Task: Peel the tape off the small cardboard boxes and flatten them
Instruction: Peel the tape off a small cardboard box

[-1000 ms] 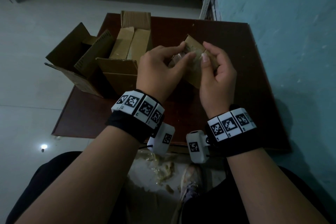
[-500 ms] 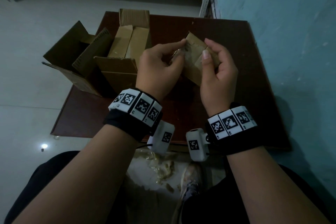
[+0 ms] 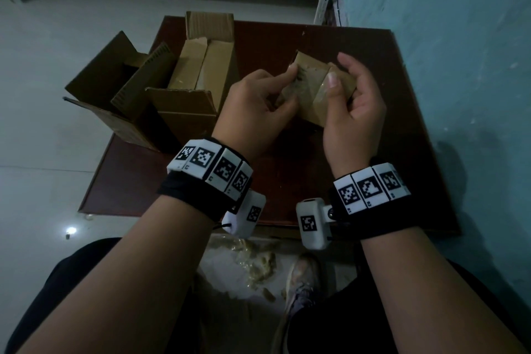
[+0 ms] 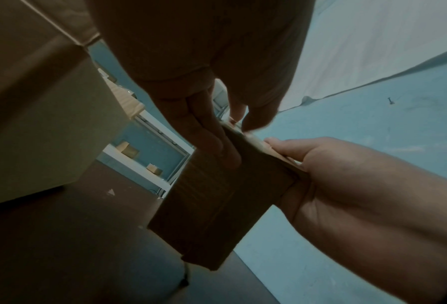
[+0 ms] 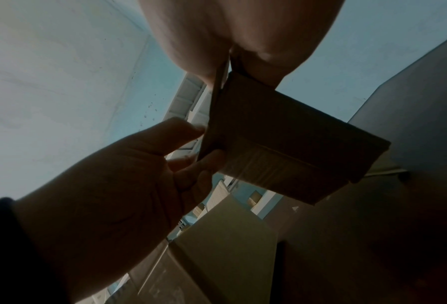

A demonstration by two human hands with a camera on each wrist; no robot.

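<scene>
I hold a small brown cardboard box (image 3: 311, 95) above the dark red table (image 3: 396, 158), a glossy band of tape (image 3: 321, 93) across its face. My left hand (image 3: 290, 82) pinches the box's upper left edge between thumb and forefinger; I cannot tell whether a tape end is lifted. My right hand (image 3: 339, 72) grips the right side, thumb on the tape and fingers behind. The left wrist view shows the box (image 4: 217, 205) from below, left fingers (image 4: 212, 139) lying under it. In the right wrist view the box (image 5: 282, 144) hangs from the right hand (image 5: 243, 41).
Two bigger open cardboard boxes (image 3: 186, 95) (image 3: 115, 86) stand on the table's left part, one hanging over its edge. A teal wall (image 3: 465, 66) runs close along the right. Crumpled tape scraps (image 3: 253, 261) and a shoe (image 3: 301, 276) are on the floor below.
Both hands have turned the small box a little, so more of its taped face shows. My left fingertips have shifted along its upper left edge.
</scene>
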